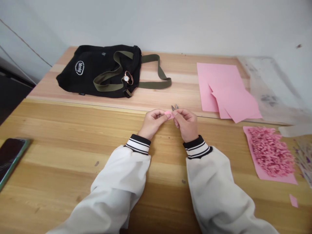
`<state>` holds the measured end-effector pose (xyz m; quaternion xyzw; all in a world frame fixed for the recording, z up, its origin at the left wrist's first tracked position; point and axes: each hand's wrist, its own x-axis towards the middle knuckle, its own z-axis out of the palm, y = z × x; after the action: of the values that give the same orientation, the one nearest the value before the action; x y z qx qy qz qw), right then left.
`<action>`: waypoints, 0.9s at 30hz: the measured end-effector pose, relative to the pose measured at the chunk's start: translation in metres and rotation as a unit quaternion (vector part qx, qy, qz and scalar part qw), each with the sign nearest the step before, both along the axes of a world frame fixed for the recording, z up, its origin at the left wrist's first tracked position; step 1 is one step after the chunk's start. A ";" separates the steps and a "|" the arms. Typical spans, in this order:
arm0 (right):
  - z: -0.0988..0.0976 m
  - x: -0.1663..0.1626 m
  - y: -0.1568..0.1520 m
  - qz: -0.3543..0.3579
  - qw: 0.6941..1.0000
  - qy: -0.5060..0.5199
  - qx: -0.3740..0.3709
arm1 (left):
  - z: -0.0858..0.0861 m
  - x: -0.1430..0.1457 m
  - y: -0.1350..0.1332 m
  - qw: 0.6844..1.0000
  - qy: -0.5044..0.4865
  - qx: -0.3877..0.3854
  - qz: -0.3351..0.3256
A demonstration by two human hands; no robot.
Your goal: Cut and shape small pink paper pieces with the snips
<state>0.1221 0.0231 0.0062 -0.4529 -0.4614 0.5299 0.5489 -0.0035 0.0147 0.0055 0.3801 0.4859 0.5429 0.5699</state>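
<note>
Between my two hands, over the middle of the table, is a small piece of pink paper [170, 115]. My left hand [151, 123] pinches its left side between thumb and fingers. On the right side, my right hand [187, 125] is closed with thumb and fingertip at the paper's edge. Two pointed grey metal tips [175, 107] of a tool stick out just beyond my right fingers. The rest of that tool is hidden, so I cannot tell whether it is held or lies on the table.
A black bag [90, 71] with green straps and a wristwatch [126, 78] on it lies at the back left. Pink paper sheets [221, 76] lie back right, near clear plastic [270, 84]. Curled pink pieces [271, 151] cover another sheet. A phone [12, 159] lies far left.
</note>
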 end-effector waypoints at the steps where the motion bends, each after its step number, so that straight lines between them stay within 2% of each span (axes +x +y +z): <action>1: 0.000 0.000 0.000 0.001 1.000 -0.003 0.001 | 0.000 0.000 0.000 1.000 -0.001 0.000 -0.002; 27: -0.002 0.000 0.000 -0.003 1.000 -0.003 0.009 | 0.000 0.000 0.000 1.000 0.005 -0.004 -0.001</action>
<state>0.1218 0.0235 0.0045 -0.4509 -0.4667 0.5225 0.5531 -0.0031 0.0145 0.0052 0.3809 0.4904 0.5386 0.5695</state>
